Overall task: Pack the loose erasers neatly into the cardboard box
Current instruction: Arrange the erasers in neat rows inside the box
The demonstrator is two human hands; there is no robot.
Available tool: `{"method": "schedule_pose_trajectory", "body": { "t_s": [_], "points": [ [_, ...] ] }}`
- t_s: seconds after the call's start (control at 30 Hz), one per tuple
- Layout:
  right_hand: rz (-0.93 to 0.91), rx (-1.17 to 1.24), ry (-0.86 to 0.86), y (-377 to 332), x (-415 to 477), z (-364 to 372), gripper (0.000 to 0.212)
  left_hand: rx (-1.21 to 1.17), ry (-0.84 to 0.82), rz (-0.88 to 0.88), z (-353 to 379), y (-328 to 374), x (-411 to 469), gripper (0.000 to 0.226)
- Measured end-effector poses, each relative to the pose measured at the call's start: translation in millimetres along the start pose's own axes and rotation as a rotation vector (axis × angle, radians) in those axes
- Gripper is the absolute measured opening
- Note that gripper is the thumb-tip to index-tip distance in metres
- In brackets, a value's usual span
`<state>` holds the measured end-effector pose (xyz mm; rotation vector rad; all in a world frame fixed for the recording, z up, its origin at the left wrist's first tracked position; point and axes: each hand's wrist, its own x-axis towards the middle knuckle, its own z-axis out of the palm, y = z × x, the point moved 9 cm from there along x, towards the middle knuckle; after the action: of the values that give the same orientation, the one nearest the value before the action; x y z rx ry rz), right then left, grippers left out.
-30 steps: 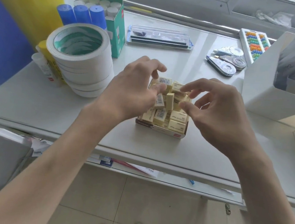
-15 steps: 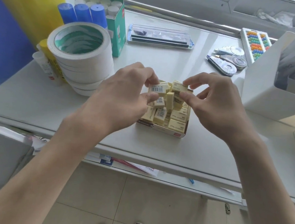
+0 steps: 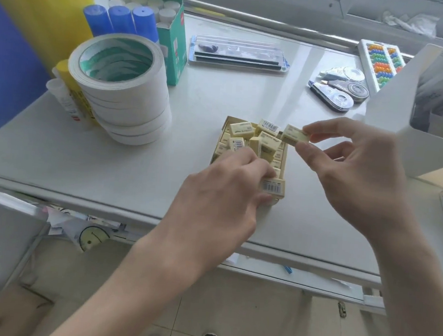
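Right grip [image 3: 359, 184]: thumb and forefinger clamped on one eraser [image 3: 294, 135], held in the air just above the far right corner of the cardboard box [image 3: 225, 121]. Left grip [image 3: 221, 194] has dropped from the top of the heap to the box's near end. Its fingers curl round a barcode eraser [image 3: 273, 188], seating it at the near right corner. Half a second back both pieces were held over the middle. Jumbled erasers [image 3: 254, 140] are piled in the far half. Box sits mid-bench [image 3: 193, 112]. Reading: one piece going into its row, the right one likely next, heap not yet sorted.
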<state>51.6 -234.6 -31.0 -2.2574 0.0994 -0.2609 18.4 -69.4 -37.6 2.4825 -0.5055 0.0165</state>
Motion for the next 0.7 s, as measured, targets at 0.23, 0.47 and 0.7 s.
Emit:
{"method": "schedule_pose_trajectory", "body": {
  "t_s": [0.23, 0.47, 0.7],
  "points": [
    [0.024, -0.014, -0.013, 9.0, -0.9, -5.3, 0.015, 0.028, 0.012, -0.020, 4.3, -1.4, -2.0, 0.047],
    [0.040, 0.050, -0.108, 11.7, -5.4, 9.4, 0.012, -0.098, 0.036, -0.097, -12.3, -21.9, -1.2, 0.051],
    [0.052, 0.077, -0.303, 16.3, -12.1, 28.4, 0.012, -0.162, 0.125, -0.181, -25.7, -42.6, 1.7, 0.036]
  ]
}}
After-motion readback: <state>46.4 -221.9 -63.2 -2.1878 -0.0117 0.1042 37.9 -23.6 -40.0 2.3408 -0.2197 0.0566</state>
